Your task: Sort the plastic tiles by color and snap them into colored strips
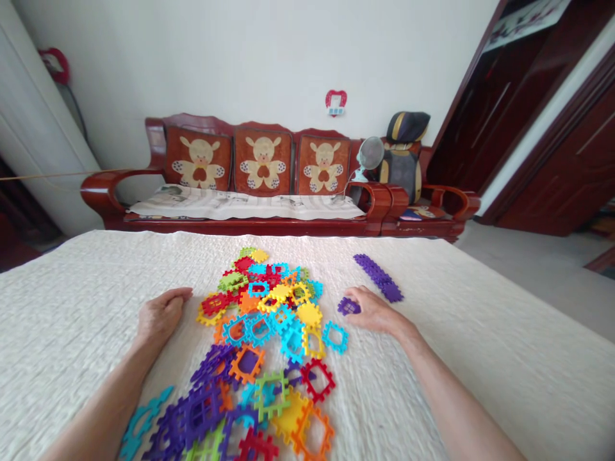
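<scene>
My right hand (372,310) grips a purple window-shaped interlocking plastic tile (349,307) between thumb and fingers, just right of the pile. Beyond it lies a slanting row of overlapping purple tiles (378,278). My left hand (162,312) rests on the cloth left of the pile, fingers curled together; whether anything is inside them is hidden. Between my hands spreads a loose heap of toothed tiles: a blue frame (335,337), a yellow tile (310,314), a red frame (318,380), an orange frame (246,363) and a green frame (272,395). More purple tiles (196,413) are heaped nearest me.
A pale textured cloth (461,358) covers the table. Past its far edge stands a wooden sofa (115,192) with bear-patterned cushions (264,160). A small fan (371,153) and a wooden armchair (461,202) are at the right. A blue tile (144,422) lies beside my left forearm.
</scene>
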The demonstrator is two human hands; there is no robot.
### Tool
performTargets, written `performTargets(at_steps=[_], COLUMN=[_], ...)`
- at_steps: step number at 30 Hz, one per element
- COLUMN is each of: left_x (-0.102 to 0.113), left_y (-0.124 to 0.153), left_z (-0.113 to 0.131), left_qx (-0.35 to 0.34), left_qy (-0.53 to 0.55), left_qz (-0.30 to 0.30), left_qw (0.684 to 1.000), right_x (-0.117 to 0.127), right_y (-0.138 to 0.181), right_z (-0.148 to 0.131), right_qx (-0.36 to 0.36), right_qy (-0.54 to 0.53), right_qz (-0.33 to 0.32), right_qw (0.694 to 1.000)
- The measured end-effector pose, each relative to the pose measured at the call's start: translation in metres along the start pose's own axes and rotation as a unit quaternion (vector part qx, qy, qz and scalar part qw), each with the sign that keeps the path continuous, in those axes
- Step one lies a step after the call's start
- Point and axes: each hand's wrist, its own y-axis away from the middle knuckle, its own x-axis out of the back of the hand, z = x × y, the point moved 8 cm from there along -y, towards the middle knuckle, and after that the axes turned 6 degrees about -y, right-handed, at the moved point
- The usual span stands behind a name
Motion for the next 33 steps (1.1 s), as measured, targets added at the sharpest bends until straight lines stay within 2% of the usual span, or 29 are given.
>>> performTargets(at_steps=[2,4,10,14,17,21,24,26,29,33], left_x=[-0.004,-0.006,-0.006,-0.005,-0.004,-0.003,0.0,0.003,0.008,0.011], left_y=[-0.001,-0.002,-0.002,-0.002,-0.004,-0.007,-0.004,0.0,0.006,0.009], left_z=[-0.005,-0.01,-0.008,-0.006,-0.011,-0.013,-0.006,0.002,0.013,0.019], left_qx=[0.014,0.026,0.025,0.018,0.027,0.019,0.02,0.024,0.027,0.036], left_qy=[0.011,0.021,0.015,0.008,0.01,0.0,-0.012,-0.013,-0.006,-0.009], left_qz=[-0.027,-0.035,-0.038,-0.037,-0.031,-0.031,-0.034,-0.033,-0.025,-0.023], left_qw=[0.999,0.999,0.999,0.999,0.999,0.999,0.999,0.999,0.999,0.999], right_x=[-0.002,-0.001,-0.001,-0.008,-0.008,0.027,0.062,0.073,0.073,0.065], right_y=[-0.001,-0.002,0.001,0.003,-0.001,0.004,0.028,0.045,0.058,0.055], right_z=[-0.008,-0.01,-0.002,-0.014,-0.014,0.012,0.048,0.068,0.085,0.087], right_qx=[0.052,0.066,-0.062,-0.081,-0.076,-0.087,-0.126,-0.139,-0.143,-0.136], right_qy=[-0.023,-0.037,0.026,0.074,0.047,-0.002,-0.018,-0.01,0.005,0.019], right_qz=[-0.004,-0.004,0.037,0.088,0.112,0.203,0.313,0.359,0.372,0.354], right_qw=[0.998,0.997,0.997,0.99,0.99,0.975,0.941,0.923,0.917,0.925])
